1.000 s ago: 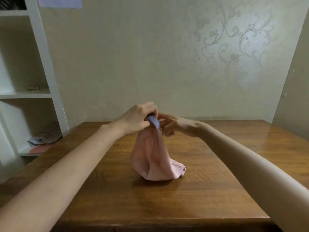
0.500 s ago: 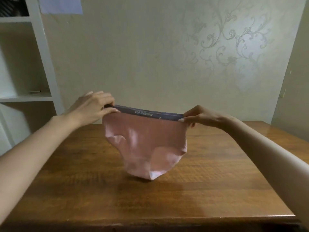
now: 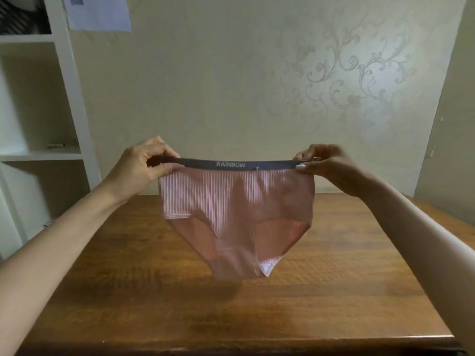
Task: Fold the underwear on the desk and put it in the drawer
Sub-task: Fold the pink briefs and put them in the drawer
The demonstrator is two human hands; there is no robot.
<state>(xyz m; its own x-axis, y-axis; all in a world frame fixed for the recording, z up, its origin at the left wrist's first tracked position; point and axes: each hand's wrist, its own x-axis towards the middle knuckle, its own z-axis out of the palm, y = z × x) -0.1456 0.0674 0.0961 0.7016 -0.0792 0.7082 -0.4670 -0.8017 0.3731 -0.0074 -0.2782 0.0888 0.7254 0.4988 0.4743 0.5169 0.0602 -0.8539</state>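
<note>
Pink ribbed underwear (image 3: pixel 236 214) with a grey waistband reading RAINBOW hangs spread out flat in the air above the wooden desk (image 3: pixel 257 312). My left hand (image 3: pixel 144 168) pinches the left end of the waistband. My right hand (image 3: pixel 326 165) pinches the right end. The band is stretched level between them, and the lower tip of the fabric hangs just above the desk top. No drawer is in view.
A white shelf unit (image 3: pixel 64 104) stands at the left against the wall, with a sheet of paper (image 3: pixel 100 11) pinned beside it. A patterned wall lies behind the desk. The desk's near edge runs along the bottom of the view.
The underwear went from a bunched heap held at one point on the desk to fully spread. My hands moved apart and upward, lifting the fabric off the desk.
</note>
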